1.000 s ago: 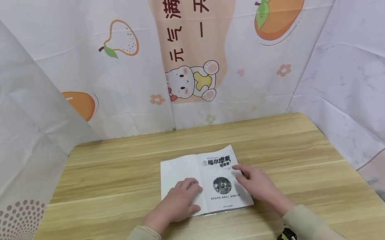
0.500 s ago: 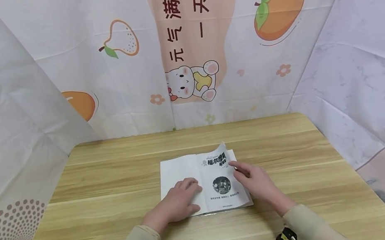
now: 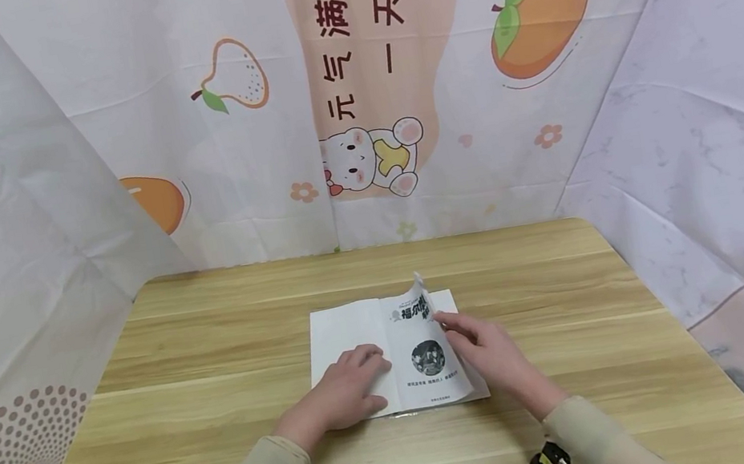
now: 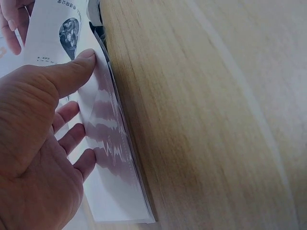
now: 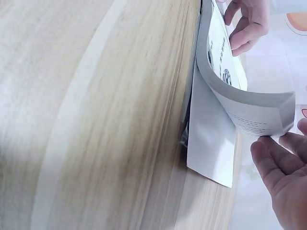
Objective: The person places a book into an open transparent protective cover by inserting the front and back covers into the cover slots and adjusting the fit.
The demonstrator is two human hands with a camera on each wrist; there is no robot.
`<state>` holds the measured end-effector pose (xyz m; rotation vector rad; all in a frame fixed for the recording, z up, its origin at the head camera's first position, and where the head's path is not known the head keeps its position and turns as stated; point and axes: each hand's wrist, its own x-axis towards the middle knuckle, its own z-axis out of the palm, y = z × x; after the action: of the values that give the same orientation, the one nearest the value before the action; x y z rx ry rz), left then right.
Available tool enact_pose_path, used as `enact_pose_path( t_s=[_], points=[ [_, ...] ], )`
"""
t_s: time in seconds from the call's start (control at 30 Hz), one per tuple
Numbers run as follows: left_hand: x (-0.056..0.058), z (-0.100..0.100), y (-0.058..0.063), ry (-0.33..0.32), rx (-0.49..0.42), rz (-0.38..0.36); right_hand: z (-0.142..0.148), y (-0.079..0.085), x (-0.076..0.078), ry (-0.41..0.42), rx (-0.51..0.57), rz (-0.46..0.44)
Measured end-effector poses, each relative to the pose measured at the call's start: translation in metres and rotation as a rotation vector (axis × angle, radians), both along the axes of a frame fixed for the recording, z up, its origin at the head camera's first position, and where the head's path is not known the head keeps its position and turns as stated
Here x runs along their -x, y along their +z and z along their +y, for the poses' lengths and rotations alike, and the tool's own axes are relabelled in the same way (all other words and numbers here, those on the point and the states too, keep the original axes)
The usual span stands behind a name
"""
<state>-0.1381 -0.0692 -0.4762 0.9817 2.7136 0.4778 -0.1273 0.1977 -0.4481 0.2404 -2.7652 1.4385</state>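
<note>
Sherlock Holmes paperback (image 3: 396,354) lies open on our wood-grain table (image 3: 222,393), white title page (image 3: 408,332) showing black lettering (image 3: 410,311) above a round dark picture (image 3: 428,358); our right hand (image 3: 489,349) pinches bowed pages (image 5: 249,112), our left hand (image 3: 346,392), fingers loosely spread, rests on the blank page (image 3: 344,330).

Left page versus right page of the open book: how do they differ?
The left page is blank; the right page carries print and a round dark picture. The left page lies nearly flat under the left hand; the right page curls upward, its outer edge held by the right hand. Both are white.
</note>
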Motion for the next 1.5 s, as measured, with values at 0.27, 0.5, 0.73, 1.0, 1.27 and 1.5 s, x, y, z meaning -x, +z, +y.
enact_pose_path(
  t_s=[0.27, 0.5, 0.73, 1.0, 1.27, 1.5],
  points=[
    [0.000, 0.001, 0.000, 0.003, -0.002, -0.004, -0.002, -0.001, -0.001, 0.020, 0.016, 0.006],
    [0.000, 0.001, -0.001, 0.007, 0.001, -0.006, -0.004, 0.001, -0.003, 0.019, 0.020, -0.015],
    [0.001, 0.000, -0.002, 0.008, -0.003, -0.009, -0.007, 0.000, -0.002, 0.058, 0.018, 0.001],
    [0.000, 0.000, -0.002, 0.006, -0.009, -0.004, -0.012, -0.001, -0.004, 0.080, -0.002, 0.011],
    [-0.001, 0.001, 0.000, 0.003, -0.025, -0.001, -0.016, -0.005, -0.005, 0.092, -0.044, 0.003],
    [0.000, 0.002, 0.001, 0.018, -0.032, -0.018, -0.020, -0.004, -0.007, 0.099, -0.046, -0.012]
  ],
)
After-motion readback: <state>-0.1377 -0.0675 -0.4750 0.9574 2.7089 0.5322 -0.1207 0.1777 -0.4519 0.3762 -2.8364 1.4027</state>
